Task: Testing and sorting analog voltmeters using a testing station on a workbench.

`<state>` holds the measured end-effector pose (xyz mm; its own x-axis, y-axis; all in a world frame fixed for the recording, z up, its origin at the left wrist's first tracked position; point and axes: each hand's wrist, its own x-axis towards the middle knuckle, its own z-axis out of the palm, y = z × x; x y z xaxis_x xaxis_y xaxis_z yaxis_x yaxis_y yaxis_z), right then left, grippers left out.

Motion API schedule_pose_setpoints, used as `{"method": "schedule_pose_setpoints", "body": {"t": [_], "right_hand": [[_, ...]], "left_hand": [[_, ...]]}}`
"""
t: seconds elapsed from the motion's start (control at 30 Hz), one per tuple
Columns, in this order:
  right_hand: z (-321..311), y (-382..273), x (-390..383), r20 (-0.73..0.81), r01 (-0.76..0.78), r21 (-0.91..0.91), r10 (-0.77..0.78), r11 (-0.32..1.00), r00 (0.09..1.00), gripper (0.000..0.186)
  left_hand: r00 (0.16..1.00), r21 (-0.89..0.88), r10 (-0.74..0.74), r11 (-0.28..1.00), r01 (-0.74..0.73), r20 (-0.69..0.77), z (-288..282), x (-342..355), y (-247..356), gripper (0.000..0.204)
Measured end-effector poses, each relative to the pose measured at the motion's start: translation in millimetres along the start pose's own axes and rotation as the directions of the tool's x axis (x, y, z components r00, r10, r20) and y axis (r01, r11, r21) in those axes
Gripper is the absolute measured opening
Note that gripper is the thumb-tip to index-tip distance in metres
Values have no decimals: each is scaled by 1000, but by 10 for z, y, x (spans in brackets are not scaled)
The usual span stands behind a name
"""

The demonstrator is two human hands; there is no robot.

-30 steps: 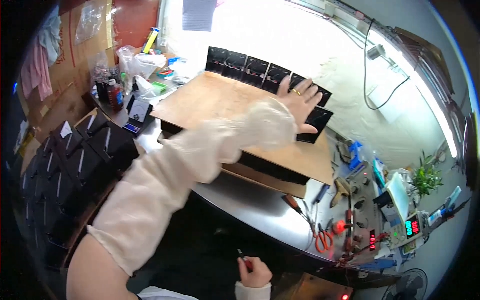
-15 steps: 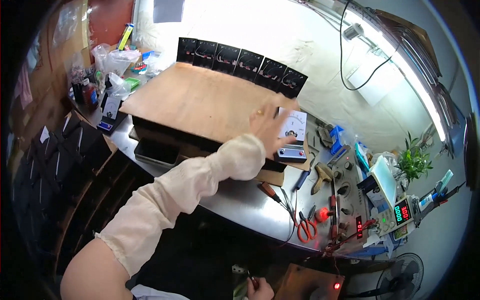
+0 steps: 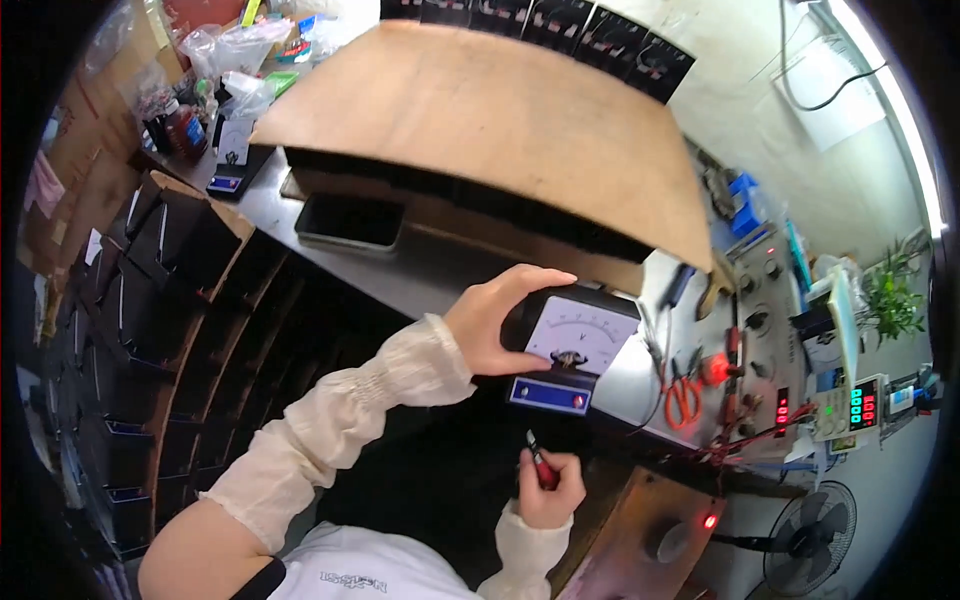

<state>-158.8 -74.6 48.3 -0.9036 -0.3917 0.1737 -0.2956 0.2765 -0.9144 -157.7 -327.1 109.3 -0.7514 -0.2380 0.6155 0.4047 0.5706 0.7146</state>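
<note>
My left hand [image 3: 497, 325] is closed around the upper left side of a black analog meter [image 3: 585, 335], its thumb across the front. The meter has a white scale face and a blue terminal strip with two terminals at the bottom. It is held tilted in front of the bench edge, its face toward me. Below it, my right hand [image 3: 550, 492] is closed on a small red and black tool [image 3: 541, 466] with a short metal tip pointing up; its exact kind is unclear. The tip is apart from the meter.
A wooden board [image 3: 480, 120] stands raised on the metal bench, black panels [image 3: 560, 20] lined up behind it. Another meter [image 3: 232, 155] stands at the left, near a dark tray [image 3: 350, 222]. Orange-handled scissors [image 3: 683, 402] and a power supply [image 3: 848, 408] are right. Racked black cases [image 3: 150, 290] fill the left.
My left hand has taken the meter from the board's right end and brought it toward me. My right hand has risen with the red and black tool. The view has tilted down.
</note>
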Motion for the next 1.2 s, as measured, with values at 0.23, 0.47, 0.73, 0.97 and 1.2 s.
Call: {"method": "schedule_pose_setpoints", "body": {"t": [0.23,0.47,0.73,0.97,1.2], "right_hand": [[334,-235,327,25,265,-82,-264,961,964,25],[439,-308,331,40,207,-157,-203,966,978,20],[122,-131,269,-94,4,233,19,972,995,22],[-11,-196,571,-69,318,-239,-343,917,937,16],[77,-142,457,-9,234,-138,-238,962,971,18]], "left_hand": [[944,37,-289,957,287,157,115,-226,-316,97],[940,61,-283,959,277,192,112,-252,-315,106],[941,94,-290,956,277,177,127,-225,-287,106],[928,72,-323,946,315,186,124,-216,-291,105],[937,69,-295,955,287,186,114,-228,-295,105]]}}
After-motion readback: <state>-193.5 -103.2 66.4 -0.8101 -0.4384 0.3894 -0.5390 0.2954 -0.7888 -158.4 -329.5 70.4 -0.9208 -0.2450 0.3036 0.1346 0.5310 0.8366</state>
